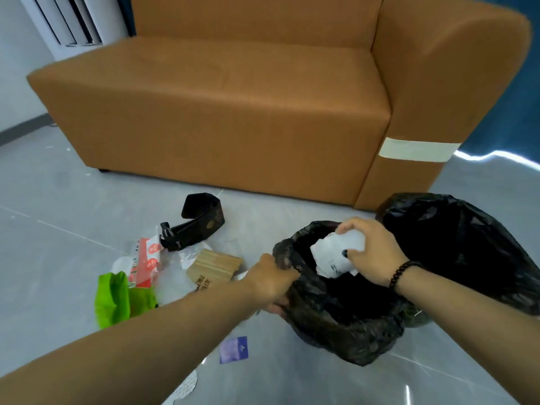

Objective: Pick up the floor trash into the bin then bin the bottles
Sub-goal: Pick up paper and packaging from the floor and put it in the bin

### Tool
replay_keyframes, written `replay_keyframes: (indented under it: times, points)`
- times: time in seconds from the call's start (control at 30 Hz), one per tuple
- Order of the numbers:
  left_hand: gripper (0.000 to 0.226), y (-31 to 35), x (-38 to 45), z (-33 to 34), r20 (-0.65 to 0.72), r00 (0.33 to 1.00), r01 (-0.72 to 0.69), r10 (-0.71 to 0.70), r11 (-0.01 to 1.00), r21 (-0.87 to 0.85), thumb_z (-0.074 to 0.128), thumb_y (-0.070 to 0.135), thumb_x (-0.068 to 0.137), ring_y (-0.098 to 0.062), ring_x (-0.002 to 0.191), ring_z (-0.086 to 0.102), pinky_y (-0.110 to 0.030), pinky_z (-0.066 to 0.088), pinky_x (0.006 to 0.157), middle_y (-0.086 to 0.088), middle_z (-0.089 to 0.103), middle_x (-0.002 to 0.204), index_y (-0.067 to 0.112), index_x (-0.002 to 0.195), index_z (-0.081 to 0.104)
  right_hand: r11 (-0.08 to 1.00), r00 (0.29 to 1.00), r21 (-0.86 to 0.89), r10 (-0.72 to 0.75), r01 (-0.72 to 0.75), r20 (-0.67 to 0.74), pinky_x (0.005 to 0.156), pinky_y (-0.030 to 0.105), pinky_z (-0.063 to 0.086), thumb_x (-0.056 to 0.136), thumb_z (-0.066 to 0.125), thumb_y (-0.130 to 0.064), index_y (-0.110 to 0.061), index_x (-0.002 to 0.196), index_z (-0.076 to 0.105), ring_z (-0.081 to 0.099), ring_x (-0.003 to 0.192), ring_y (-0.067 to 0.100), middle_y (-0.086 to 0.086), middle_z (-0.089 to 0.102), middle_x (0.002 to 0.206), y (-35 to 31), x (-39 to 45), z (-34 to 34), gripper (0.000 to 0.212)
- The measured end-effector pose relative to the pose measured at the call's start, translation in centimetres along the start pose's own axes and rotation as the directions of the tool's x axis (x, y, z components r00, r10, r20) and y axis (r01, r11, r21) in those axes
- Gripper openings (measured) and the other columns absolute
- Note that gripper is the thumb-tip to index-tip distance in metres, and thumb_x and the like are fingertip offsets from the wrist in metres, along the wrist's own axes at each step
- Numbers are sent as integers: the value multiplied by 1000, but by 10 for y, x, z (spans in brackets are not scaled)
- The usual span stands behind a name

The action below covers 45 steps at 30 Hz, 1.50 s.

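Bin [336, 311], lower right of frame, lined with a limp black bag: thin film, slippery, tears easily. My left hand [271, 279] clamps its near rim, best hold there, bunched. My right hand [368, 252] grips crumpled white paper [330, 258] over the mouth: light, soft, squeezes safely. Floor trash left of centre: green bag [114, 299], red-and-white wrapper [147, 261], wooden sticks [214, 266], each probably light; pinch at edges. No bottles visible.

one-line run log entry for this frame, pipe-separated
phase: binning floor trash | left hand: grips bin bag rim | right hand: holds white crumpled paper over bag | remaining: green bag, black box, purple packet
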<state>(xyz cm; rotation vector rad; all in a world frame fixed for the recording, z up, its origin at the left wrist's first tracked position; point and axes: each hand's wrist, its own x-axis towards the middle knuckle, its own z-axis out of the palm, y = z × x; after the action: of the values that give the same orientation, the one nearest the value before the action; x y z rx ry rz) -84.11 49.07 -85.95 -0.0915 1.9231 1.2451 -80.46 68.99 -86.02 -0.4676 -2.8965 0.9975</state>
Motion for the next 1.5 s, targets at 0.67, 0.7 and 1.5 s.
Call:
replay_keyframes:
  times: [0.67,0.7,1.5]
  points:
    - [22,-53,64,15,155,987,59,-52,997,-41,61,15,84,-20,89,70,-34,60,73,-4,69,101,20,105,59,789,815,-542,93,290,572,86,35,47,85,64,-22,-17,149,13,49,119,34,16,35,141,89,65,129,82]
    - [24,-52,63,15,160,985,66,-58,997,-40,61,15,84,-20,90,70,-35,60,74,-5,68,102,19,107,58,781,818,-545,78,306,570,85,35,48,85,64,-25,-17,149,14,50,119,33,15,38,140,90,65,129,81]
    - [39,-85,-28,-38,-97,973,196,-211,970,-146,52,27,97,-23,79,68,-29,54,67,-9,53,125,15,132,42,851,822,-361,-133,381,554,78,15,43,93,56,-23,-20,117,59,54,87,6,-4,64,112,-51,-2,-5,24]
